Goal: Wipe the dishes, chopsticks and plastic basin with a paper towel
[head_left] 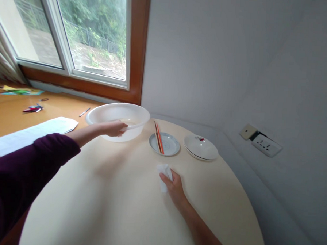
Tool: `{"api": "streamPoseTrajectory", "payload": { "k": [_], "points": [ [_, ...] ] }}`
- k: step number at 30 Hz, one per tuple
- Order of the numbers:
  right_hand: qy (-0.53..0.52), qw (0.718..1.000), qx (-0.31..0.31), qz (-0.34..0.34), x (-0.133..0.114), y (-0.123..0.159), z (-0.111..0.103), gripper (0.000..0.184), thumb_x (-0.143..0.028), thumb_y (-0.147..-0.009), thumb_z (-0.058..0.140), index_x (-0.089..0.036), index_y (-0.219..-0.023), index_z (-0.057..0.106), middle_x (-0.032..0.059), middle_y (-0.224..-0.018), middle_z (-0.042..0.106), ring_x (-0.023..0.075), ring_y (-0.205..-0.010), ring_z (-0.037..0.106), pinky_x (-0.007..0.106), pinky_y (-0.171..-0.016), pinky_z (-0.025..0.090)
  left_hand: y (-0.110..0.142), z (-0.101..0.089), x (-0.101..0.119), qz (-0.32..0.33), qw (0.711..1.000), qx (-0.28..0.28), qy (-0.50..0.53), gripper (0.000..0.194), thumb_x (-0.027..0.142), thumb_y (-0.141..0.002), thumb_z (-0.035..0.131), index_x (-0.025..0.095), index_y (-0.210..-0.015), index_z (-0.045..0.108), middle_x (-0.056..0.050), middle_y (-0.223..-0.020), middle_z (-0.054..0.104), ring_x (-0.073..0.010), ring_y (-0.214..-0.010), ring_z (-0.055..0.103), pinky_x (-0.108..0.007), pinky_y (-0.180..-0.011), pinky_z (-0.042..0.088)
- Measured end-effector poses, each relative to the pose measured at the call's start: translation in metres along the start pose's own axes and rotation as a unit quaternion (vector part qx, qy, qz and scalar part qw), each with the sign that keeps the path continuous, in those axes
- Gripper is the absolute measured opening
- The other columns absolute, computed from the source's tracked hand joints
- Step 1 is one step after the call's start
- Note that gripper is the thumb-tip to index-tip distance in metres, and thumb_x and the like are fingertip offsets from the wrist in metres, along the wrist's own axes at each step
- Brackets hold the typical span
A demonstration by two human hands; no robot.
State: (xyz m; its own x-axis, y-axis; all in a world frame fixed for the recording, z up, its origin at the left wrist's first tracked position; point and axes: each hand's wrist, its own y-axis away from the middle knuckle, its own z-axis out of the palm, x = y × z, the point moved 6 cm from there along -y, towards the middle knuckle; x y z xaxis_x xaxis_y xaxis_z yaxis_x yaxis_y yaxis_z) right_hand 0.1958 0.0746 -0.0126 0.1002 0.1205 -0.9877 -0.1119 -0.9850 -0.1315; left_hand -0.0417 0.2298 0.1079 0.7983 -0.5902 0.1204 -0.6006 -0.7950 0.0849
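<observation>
One white tissue, held within right fingers

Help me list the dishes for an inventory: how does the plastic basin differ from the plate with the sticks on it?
The plastic basin is wide and deep, while the plate is smaller and shallow.
The basin is translucent white; the plate is pale grey-blue.
The left hand is on the basin's rim; no hand touches the plate, which has thin sticks across it.
Both are round.
</observation>
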Motion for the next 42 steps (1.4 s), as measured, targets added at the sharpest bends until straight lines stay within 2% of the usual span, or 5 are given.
{"api": "streamPoseTrajectory", "payload": {
  "k": [10,16,22,32,42],
  "points": [
    [-0.001,1.000,-0.016,0.000,-0.006,0.003,0.003,0.030,-0.044,-0.063,0.060,-0.019,-0.060,0.044,-0.0058,-0.053,0.035,0.0082,-0.051,0.028,0.021,-0.046,0.025,-0.005,0.010,0.003,-0.003,0.999,-0.023,-0.022,0.017,0.022,-0.074,0.051,0.014,-0.083,0.063,-0.008,-0.076,0.064,-0.0205,-0.066,0.059,-0.027,-0.058,0.041],
    [0.002,1.000,-0.006,0.003,-0.004,0.003,0.001,0.031,-0.044,-0.063,0.059,-0.018,-0.059,0.044,-0.0057,-0.054,0.035,0.0080,-0.052,0.029,0.021,-0.046,0.025,0.004,0.002,0.005,-0.015,1.000,-0.015,-0.019,0.083,0.036,-0.063,0.067,0.019,-0.138,0.033,-0.019,-0.136,0.044,-0.0359,-0.122,0.041,-0.042,-0.093,0.037],
    [-0.009,1.000,-0.006,0.025,-0.003,0.003,-0.001,0.035,-0.048,-0.064,0.059,-0.019,-0.058,0.041,-0.0057,-0.054,0.035,0.0076,-0.051,0.029,0.022,-0.046,0.025,0.043,-0.029,0.060,0.059,0.961,0.206,0.177,0.059,0.049,-0.074,0.058,0.024,-0.126,0.045,-0.012,-0.137,0.044,-0.0279,-0.124,0.042,-0.046,-0.103,0.032],
    [0.014,0.999,-0.039,0.003,-0.012,0.008,0.013,0.030,-0.044,-0.068,0.059,-0.014,-0.074,0.057,-0.0024,-0.059,0.046,0.0098,-0.054,0.038,0.022,-0.049,0.033,0.030,0.108,0.140,0.057,0.813,-0.023,0.579,0.045,0.050,-0.075,0.058,0.013,-0.101,0.057,-0.010,-0.093,0.066,-0.0218,-0.088,0.062,-0.033,-0.074,0.048],
    [0.044,0.995,-0.094,0.009,-0.009,0.009,0.017,0.023,-0.034,-0.072,0.057,-0.013,-0.078,0.058,-0.0036,-0.059,0.044,0.0081,-0.052,0.034,0.021,-0.047,0.029,0.014,0.140,0.148,0.067,0.722,-0.051,0.687,0.034,0.045,-0.071,0.066,0.014,-0.083,0.060,-0.001,-0.073,0.063,-0.0133,-0.069,0.057,-0.025,-0.066,0.043]
  ]
}}
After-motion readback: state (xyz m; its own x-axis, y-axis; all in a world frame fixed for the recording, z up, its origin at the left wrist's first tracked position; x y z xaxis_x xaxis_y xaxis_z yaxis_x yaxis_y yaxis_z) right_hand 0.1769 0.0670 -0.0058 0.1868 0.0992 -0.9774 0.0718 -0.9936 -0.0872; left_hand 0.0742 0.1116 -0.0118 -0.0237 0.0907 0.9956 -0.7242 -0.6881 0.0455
